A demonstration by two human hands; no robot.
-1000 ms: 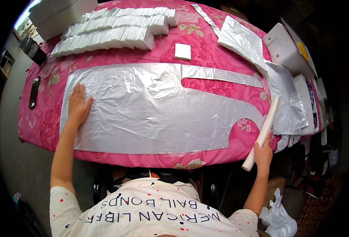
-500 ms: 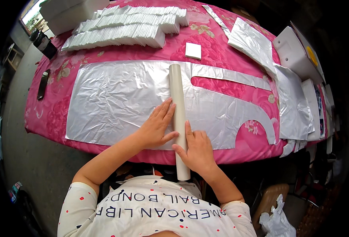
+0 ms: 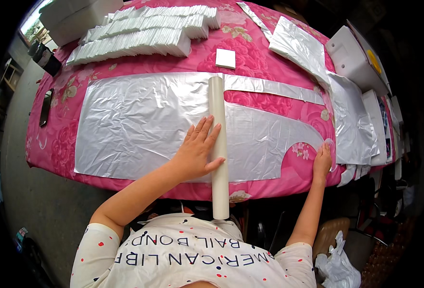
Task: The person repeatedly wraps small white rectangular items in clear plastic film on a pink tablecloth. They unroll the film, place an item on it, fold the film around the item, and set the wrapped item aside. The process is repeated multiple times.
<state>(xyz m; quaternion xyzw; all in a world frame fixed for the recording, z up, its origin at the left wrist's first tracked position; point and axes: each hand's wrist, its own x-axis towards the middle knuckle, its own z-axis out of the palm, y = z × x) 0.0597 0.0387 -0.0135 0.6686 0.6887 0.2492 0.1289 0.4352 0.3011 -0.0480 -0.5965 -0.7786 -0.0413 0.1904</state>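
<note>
A thin silvery-white plastic apron (image 3: 135,125) lies spread on the table, creased, with a straight strip at its far right and a curved strip at its near right. Across its middle lies a long pale beige tube (image 3: 217,105), its near end jutting past the table edge toward me. My left hand (image 3: 200,149) is open, fingers spread, resting against the tube and the plastic beside it. Off to the right, my right hand (image 3: 322,161) has its fingers pinched together at the curved strip of the apron. Its fingertips partly hide the strip's end.
Rows of folded white packets (image 3: 135,43) stand at the far left, with a single white packet (image 3: 226,59) nearer. A phone (image 3: 46,108) and dark bottle (image 3: 44,57) are at left. More silvery plastic sheets (image 3: 351,120) and a white box (image 3: 348,53) line the right side.
My right hand has left the tube and moved right to the apron's curved strip, closing its fingers there. My left hand stays on the tube, its fingers more spread.
</note>
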